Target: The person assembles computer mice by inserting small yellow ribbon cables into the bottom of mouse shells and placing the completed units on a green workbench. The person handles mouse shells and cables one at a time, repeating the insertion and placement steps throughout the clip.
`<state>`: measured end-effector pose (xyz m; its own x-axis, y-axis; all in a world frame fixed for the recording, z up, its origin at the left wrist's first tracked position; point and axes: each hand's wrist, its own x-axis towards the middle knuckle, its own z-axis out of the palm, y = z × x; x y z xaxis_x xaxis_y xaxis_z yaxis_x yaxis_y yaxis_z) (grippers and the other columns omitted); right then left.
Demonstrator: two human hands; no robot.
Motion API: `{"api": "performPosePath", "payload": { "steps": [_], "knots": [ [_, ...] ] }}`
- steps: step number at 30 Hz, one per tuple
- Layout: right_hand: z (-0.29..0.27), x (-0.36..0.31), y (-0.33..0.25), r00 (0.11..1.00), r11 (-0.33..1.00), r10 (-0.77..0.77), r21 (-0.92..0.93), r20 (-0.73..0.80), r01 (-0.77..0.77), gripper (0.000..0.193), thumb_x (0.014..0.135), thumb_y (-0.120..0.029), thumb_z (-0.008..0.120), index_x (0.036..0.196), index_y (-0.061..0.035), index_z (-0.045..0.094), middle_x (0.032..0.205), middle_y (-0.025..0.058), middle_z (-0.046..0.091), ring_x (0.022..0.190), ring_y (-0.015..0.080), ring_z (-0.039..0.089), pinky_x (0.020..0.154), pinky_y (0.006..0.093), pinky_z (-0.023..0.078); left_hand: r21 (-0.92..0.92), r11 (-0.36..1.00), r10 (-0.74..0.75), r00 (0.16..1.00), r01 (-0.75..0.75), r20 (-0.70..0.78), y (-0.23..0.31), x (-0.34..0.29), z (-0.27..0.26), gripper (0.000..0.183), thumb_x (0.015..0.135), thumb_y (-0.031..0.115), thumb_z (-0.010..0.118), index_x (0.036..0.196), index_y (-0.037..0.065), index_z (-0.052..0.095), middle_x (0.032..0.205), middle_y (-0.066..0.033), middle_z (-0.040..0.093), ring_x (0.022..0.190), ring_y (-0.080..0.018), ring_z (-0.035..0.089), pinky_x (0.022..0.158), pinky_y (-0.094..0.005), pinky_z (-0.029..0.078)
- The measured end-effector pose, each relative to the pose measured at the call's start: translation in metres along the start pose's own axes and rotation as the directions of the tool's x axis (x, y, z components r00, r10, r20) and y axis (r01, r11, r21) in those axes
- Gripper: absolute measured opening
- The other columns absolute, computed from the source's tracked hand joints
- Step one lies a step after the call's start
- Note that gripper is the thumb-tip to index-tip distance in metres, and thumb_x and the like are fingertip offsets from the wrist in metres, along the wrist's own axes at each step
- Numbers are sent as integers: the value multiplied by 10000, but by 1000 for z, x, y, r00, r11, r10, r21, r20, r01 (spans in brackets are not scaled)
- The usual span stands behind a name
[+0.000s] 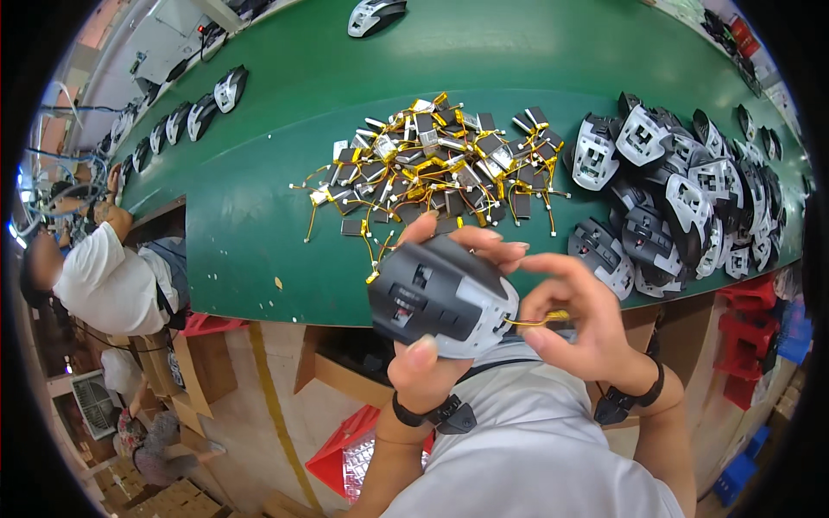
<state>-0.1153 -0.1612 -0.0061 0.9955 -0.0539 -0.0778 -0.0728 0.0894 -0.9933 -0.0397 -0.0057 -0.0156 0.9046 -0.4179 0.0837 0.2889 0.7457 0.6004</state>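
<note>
A black and light-grey computer mouse (436, 306) is in my left hand (423, 375), above the near edge of the green table. The thumb presses on its near side and the fingers wrap round its far side. Its underside, with small openings, faces up. Thin coloured wires (525, 323) run out of its right end into my right hand (587, 324), whose thumb and fingers are closed round them. A yellow wrapped bit (557, 317) shows between those fingers; what lies deeper in the grip is hidden.
Beyond my hands lies a heap of small flat battery packs (432, 164) with wires. A large pile of mice (678, 190) fills the right side of the green table (259, 233). More mice (203, 112) line the far left. A person (112, 276) sits at left.
</note>
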Motion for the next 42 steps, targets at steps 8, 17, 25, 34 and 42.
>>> {"api": "performPosePath", "payload": {
  "steps": [8, 17, 25, 34, 42],
  "knots": [
    [6, 16, 3, 939, 932, 275, 183, 209, -313, 151, 879, -120, 667, 829, 22, 658, 743, 42, 687, 701, 68, 607, 660, 244, 481, -14, 995, 100, 982, -99, 159, -7, 0, -15, 904, 693, 414, 744, 1456, 149, 337, 1215, -233, 524, 1169, -420, 552, 953, -528, 491],
    [9, 15, 15, 947, 926, 270, 223, 176, -306, 98, 830, -56, 627, 778, 28, 635, 743, 54, 690, 685, 67, 610, 638, 242, 483, 155, 983, 90, 992, -103, 88, -8, -4, -1, 895, 738, 469, 685, 1466, 109, 308, 1166, -220, 529, 1036, -454, 587, 801, -510, 535],
    [6, 12, 21, 918, 915, 278, 213, 283, -343, 123, 878, -82, 664, 917, 30, 633, 813, 56, 687, 724, 68, 608, 648, 235, 489, 34, 999, 26, 995, -23, -92, -9, -2, -7, 845, 743, 501, 635, 1425, 86, 358, 1153, -175, 537, 985, -360, 594, 853, -493, 498],
    [2, 8, 14, 972, 912, -92, 374, -215, 169, 251, 923, 11, 607, 1169, 64, 602, 1054, 157, 681, 949, 149, 654, 856, 303, 551, -157, 987, -46, 998, 39, -44, -14, 10, -22, 795, 761, 415, 580, 1417, 26, 357, 1219, -238, 575, 1033, -413, 635, 882, -499, 520],
    [23, 15, 11, 956, 969, -247, -53, -158, 241, 212, 851, -29, 704, 1057, 16, 683, 954, 96, 669, 757, 127, 586, 659, 272, 506, -163, 985, -78, 985, 52, -156, -12, 11, -16, 732, 789, 437, 544, 1387, 38, 405, 1191, -198, 587, 997, -374, 628, 867, -478, 526]
  ]
}}
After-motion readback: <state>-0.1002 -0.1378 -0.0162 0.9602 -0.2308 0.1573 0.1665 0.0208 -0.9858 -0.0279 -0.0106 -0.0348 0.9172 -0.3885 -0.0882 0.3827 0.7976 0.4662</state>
